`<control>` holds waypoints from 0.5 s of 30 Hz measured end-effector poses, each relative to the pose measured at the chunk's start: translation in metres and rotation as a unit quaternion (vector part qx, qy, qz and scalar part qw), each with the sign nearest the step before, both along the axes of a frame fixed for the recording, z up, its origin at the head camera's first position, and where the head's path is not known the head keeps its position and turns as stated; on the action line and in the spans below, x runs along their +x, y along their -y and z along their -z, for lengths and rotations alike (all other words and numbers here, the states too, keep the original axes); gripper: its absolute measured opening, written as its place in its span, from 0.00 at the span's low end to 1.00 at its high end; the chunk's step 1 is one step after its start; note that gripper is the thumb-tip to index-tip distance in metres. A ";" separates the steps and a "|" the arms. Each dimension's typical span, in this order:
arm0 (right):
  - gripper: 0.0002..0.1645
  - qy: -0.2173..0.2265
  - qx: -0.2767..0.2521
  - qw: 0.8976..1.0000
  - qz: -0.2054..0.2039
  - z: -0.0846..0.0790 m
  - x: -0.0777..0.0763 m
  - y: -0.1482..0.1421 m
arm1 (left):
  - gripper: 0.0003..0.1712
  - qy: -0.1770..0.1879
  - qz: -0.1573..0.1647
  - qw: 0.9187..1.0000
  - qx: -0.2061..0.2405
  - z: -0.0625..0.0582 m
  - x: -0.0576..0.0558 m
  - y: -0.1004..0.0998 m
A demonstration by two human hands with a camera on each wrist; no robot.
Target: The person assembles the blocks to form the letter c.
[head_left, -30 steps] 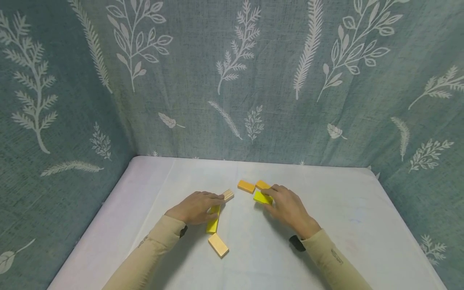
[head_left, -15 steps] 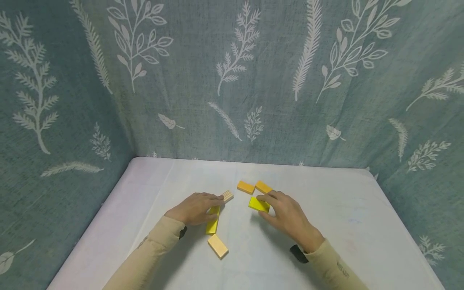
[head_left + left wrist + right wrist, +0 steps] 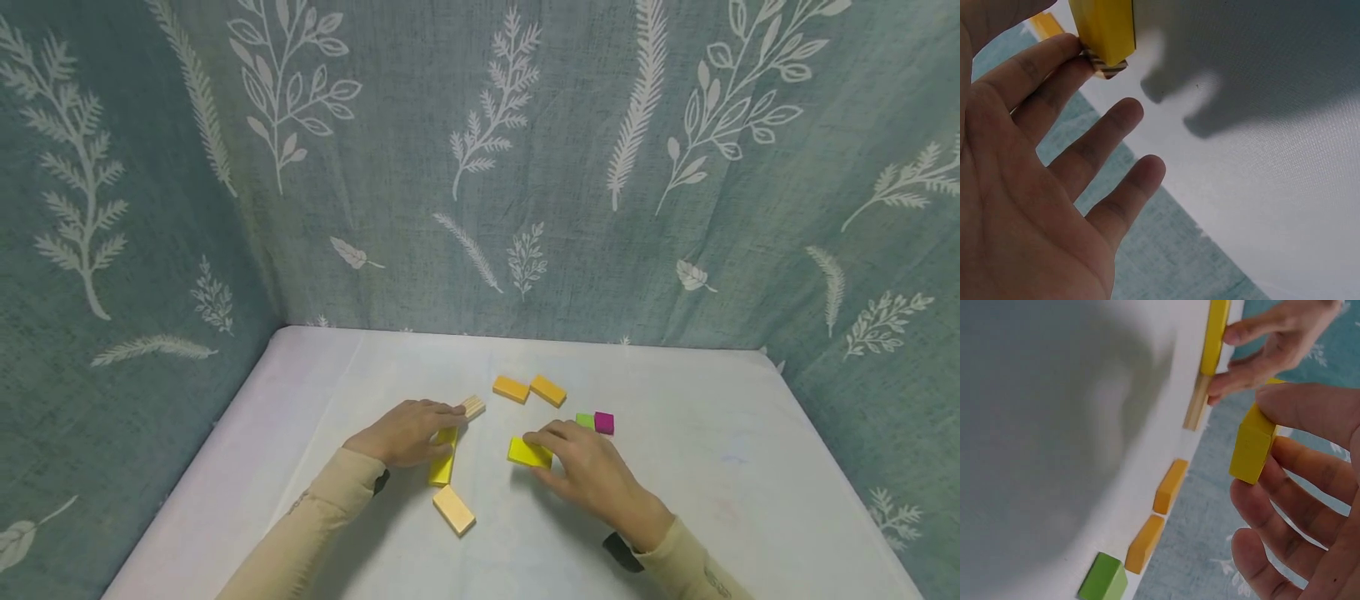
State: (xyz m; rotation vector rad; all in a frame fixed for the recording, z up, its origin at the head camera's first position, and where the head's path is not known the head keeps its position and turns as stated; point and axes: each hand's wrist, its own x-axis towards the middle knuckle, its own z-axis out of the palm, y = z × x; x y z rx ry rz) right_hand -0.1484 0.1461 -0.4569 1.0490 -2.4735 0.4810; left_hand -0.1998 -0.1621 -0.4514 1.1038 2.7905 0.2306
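My right hand [image 3: 596,467] pinches a bright yellow block [image 3: 528,452] between thumb and fingers. A shadow falls below that block, which appears held above the white table. In the right wrist view, the same block [image 3: 1252,449] shows its end face, with the other fingers loosely spread. My left hand [image 3: 408,432] rests with fairly straight fingers against two things: a long yellow block [image 3: 443,462] by the thumb and a striped wooden block [image 3: 472,407] at the fingertips. These two lie end to end in a bent line, and a plain wooden block [image 3: 453,511] continues it towards me.
Two orange blocks [image 3: 511,389] lie beyond the hands. A green block [image 3: 585,421] and a magenta block [image 3: 604,423] sit side by side, past my right hand, which partly hides the green one. A patterned curtain [image 3: 480,250] bounds the white table [image 3: 690,392].
My right hand has carried the yellow block towards me and slightly left, away from the orange blocks. The green and magenta blocks have come into sight. My left hand stays put.
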 end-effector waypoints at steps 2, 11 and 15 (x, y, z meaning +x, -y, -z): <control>0.25 0.005 0.002 1.000 -0.007 0.002 0.004 0.000 | 0.27 -0.002 0.002 1.000 0.001 0.000 0.000 0.000; 0.25 0.023 0.026 0.999 -0.019 0.007 0.018 0.004 | 0.27 0.001 -0.005 1.000 -0.004 -0.001 0.000 -0.002; 0.24 0.058 0.045 0.997 -0.024 0.010 0.023 0.008 | 0.27 0.001 -0.007 1.000 -0.005 0.000 0.001 -0.003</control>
